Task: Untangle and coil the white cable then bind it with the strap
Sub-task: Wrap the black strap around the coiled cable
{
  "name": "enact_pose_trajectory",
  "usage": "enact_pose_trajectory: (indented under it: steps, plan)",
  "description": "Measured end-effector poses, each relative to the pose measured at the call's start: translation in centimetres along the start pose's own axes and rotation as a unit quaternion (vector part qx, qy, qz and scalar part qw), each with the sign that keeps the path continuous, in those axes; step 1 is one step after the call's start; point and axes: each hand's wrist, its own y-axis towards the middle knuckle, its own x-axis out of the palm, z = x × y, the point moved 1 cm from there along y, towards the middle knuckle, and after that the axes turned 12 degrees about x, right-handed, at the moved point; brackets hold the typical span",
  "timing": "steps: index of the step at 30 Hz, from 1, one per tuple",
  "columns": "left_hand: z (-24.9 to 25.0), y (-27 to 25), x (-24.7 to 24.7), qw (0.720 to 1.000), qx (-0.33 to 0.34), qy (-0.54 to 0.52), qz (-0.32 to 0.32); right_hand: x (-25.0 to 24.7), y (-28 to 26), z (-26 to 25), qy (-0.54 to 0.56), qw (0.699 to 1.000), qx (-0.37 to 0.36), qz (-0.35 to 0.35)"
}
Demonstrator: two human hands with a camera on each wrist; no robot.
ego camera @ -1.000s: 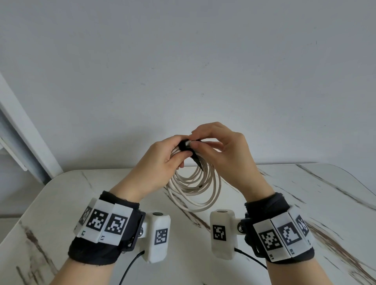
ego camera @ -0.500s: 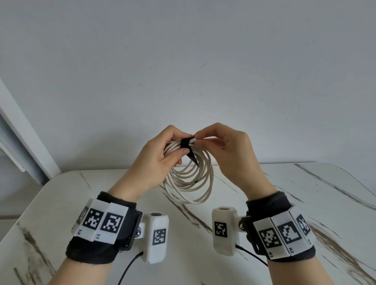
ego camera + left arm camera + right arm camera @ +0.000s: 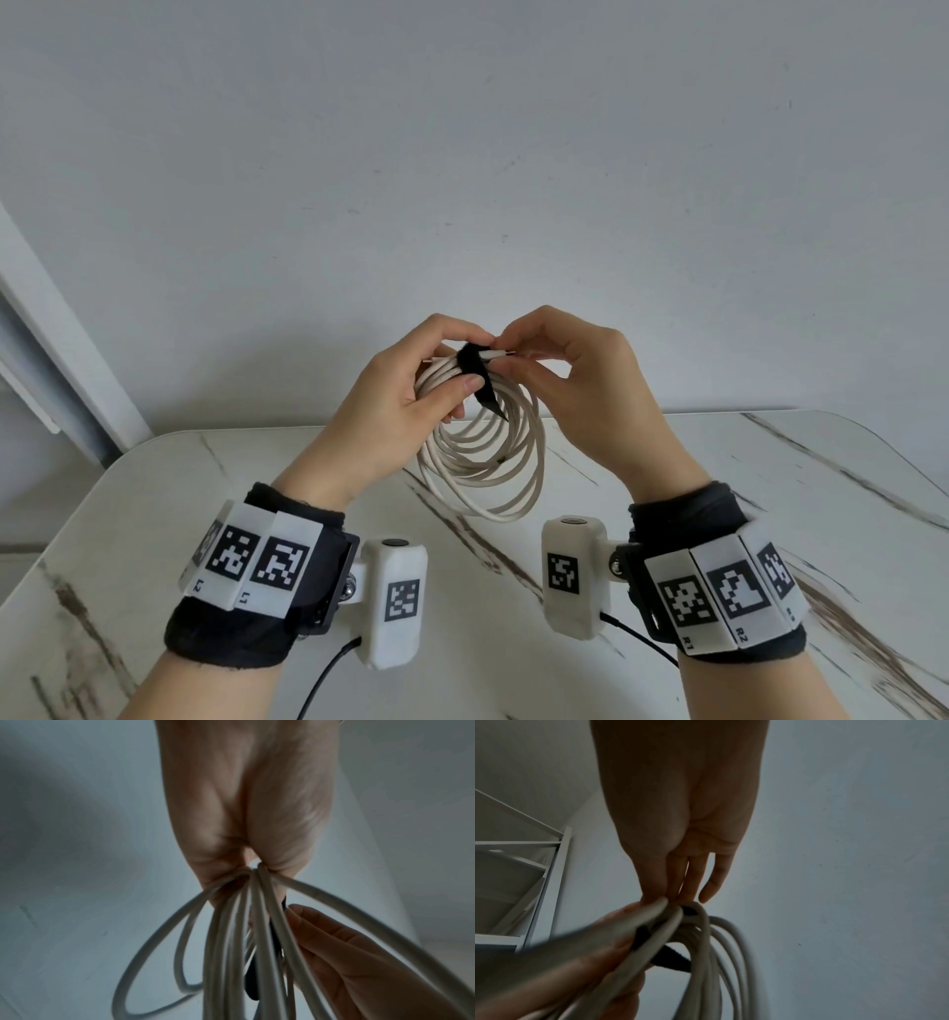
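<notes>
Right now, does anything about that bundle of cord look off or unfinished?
One thing: the black strap goes round the top of the coiled white cable, but its pointed tail hangs loose across the loops. A plug end pokes out sideways by the right hand. The left hand grips the bundle.

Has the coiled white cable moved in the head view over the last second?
Yes. The white cable sits slightly higher against the table's far edge.
</notes>
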Motion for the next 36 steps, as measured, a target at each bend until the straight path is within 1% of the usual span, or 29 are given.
enact_pose_trajectory:
  steps: [2, 5, 8, 11, 13, 15, 17, 24, 27, 30, 32, 36]
  plan:
    - [-0.1, 0.0, 0.0, 1.000, -0.009, -0.006, 0.010, 0.2, 0.1, 0.1, -0.012, 1.000, -0.007, 0.009]
    - [-0.2, 0.0, 0.0, 0.999, -0.019, -0.016, 0.020, 0.4, 0.2, -0.1, -0.059, 0.996, -0.038, 0.046]
    - [-0.2, -0.1, -0.1, 0.999, -0.027, -0.018, 0.024, 0.4, 0.1, -0.2, -0.060, 0.996, -0.033, 0.056]
    - [-0.2, -0.2, -0.3, 0.999, -0.029, -0.014, 0.028, 0.1, 0.2, 0.2, -0.035, 0.998, -0.004, 0.042]
    - [-0.1, -0.2, -0.6, 0.999, -0.030, -0.021, 0.030, -0.4, 0.2, 0.5, -0.047, 0.998, 0.009, 0.030]
    - [0.0, -0.2, -0.8, 0.999, -0.025, -0.033, 0.029, -0.9, 0.3, 0.9, -0.062, 0.998, 0.029, 0.006]
    - [0.1, -0.2, -0.9, 0.998, -0.025, -0.054, 0.022, -1.2, 0.3, 1.2, -0.043, 0.998, 0.048, -0.015]
    - [0.5, -0.3, -0.9, 0.987, -0.032, -0.155, -0.011, -1.1, 0.3, 1.2, 0.026, 0.999, 0.043, -0.013]
    - [0.6, -0.2, -1.0, 0.984, -0.020, -0.175, 0.003, -0.7, 0.2, 0.9, 0.067, 0.996, 0.037, -0.035]
    - [0.5, -0.2, -1.3, 0.985, -0.015, -0.174, 0.014, -0.6, 0.2, 0.7, 0.103, 0.991, 0.053, -0.061]
    - [0.6, -0.2, -1.3, 0.985, -0.015, -0.170, 0.005, -0.5, 0.2, 0.7, 0.095, 0.992, 0.056, -0.057]
    - [0.9, -0.4, -1.0, 0.983, -0.031, -0.178, -0.034, -0.2, 0.4, 0.8, 0.056, 0.998, 0.036, -0.008]
